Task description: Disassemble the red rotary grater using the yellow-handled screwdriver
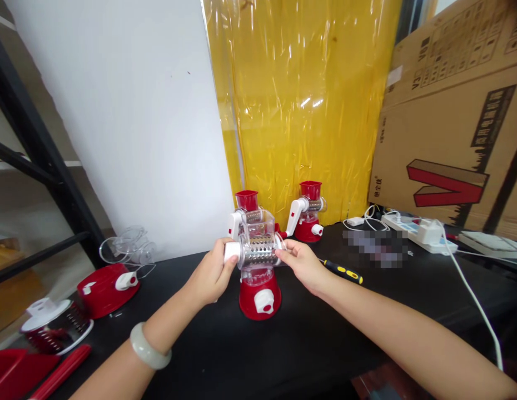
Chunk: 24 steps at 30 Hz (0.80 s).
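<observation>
In the head view a rotary grater stands upright on the black table, with a red base, a white knob and a clear plastic body. A perforated metal grating drum lies sideways in or against that body; I cannot tell how deep it sits. My left hand is closed around the drum's white end piece. On the opposite side, my right hand pinches the drum's rim with thumb and fingers.
Two assembled graters, one with a red hopper, stand behind. A yellow-black screwdriver lies right. A power strip and a carton are beyond it. At left are a red base, another drum and clear parts.
</observation>
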{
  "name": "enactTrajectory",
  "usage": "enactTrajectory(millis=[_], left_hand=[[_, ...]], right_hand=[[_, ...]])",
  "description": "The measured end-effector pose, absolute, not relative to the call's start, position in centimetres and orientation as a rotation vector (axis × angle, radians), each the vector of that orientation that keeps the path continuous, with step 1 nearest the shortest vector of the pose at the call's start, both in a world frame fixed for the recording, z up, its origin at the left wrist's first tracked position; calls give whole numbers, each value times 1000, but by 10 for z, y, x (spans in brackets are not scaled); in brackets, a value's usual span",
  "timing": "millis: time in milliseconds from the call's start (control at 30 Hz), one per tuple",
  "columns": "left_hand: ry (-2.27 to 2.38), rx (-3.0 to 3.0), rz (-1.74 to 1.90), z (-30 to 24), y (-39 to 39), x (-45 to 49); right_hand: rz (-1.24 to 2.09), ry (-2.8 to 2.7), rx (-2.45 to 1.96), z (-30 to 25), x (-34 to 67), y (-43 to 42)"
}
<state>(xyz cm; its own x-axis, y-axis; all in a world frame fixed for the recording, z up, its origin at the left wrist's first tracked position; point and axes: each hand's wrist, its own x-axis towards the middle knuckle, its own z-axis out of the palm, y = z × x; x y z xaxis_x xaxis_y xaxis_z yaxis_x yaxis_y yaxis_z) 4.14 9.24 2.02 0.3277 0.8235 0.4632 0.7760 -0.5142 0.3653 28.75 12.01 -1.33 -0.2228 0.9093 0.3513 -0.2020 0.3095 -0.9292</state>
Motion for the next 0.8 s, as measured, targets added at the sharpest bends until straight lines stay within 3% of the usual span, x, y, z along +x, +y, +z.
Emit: enactTrajectory(millis=[567, 800], left_hand=[[1500, 2518, 987, 13, 97, 38], [1406, 2493, 1161, 5, 104, 38]], right_hand=[[1147, -1419, -707, -17, 282, 122], [1134, -1412, -691, -21, 279, 124]])
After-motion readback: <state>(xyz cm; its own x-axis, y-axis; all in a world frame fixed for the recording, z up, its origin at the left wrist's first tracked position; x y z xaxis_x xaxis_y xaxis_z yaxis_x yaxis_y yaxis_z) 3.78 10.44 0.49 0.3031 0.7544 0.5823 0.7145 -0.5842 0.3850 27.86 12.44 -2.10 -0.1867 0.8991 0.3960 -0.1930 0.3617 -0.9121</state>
